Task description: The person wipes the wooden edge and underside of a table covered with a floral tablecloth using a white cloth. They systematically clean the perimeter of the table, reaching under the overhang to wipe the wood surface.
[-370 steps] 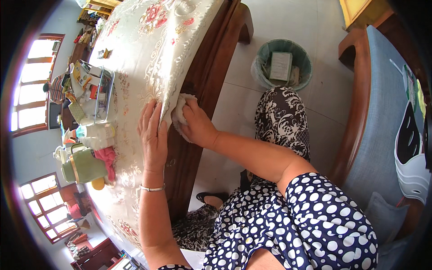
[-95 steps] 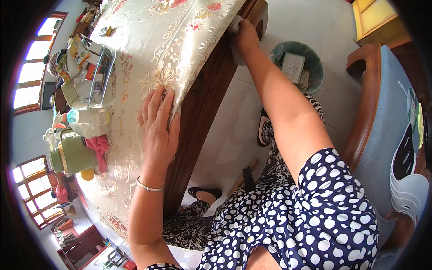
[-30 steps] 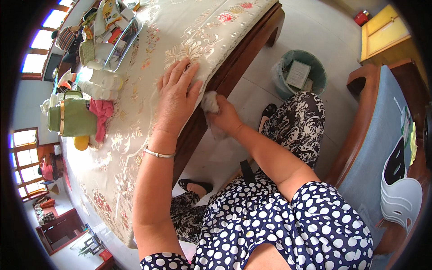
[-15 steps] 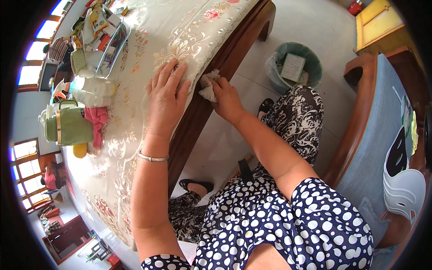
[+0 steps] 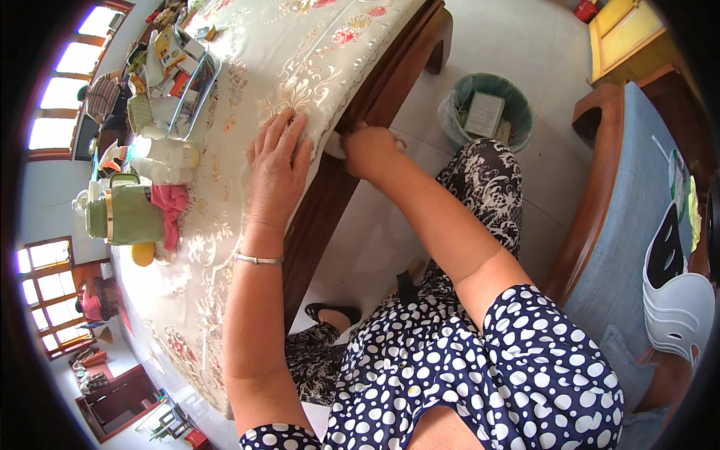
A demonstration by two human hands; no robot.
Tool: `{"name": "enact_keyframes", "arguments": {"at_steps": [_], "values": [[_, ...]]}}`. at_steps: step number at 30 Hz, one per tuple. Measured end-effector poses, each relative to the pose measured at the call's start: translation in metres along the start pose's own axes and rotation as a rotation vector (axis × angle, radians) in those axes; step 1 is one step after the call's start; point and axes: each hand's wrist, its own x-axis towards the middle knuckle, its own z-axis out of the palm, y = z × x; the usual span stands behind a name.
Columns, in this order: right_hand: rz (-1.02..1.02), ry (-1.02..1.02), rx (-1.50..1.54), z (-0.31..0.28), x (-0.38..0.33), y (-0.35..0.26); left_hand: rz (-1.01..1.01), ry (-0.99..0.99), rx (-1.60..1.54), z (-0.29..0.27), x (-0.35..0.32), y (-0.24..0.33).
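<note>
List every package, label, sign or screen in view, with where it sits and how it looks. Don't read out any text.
Flat box: lying in the green waste bin on the floor, rectangular, pale with small print.
Packets: standing in the wire rack at the table's far side, yellow, white and red.
Sheet: on the blue seat at right, pale green and white.
No screens or signs show.

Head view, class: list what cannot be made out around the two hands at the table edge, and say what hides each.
- White cloth: mostly hidden behind the right hand and tablecloth overhang; kind unclear.
- Right hand's fingers: curled under, grip unseen.
- Wooden table edge: the contact spot is hidden by that hand.
- Left hand: palm hidden, flat on the tablecloth.
- Wire basket: contents too small, crowded.
</note>
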Motion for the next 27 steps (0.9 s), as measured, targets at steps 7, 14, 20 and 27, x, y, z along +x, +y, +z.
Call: {"name": "enact_keyframes", "arguments": {"at_steps": [7,14,20,27], "values": [[0.176,-0.097,0.023,0.042,-0.014,0.008,-0.003,0.008,-0.030,0.009,-0.001,-0.017],[-0.144,0.534,0.188,0.032,-0.006,0.005,-0.012,0.013,-0.060,0.012,-0.005,-0.028],[-0.101,0.650,0.202,0.087,0.025,-0.003,-0.014,-0.024,-0.025,0.008,-0.004,-0.028],[-0.181,0.499,0.076,0.083,0.019,-0.006,-0.230,-0.033,-0.570,0.002,-0.009,-0.047]]}}
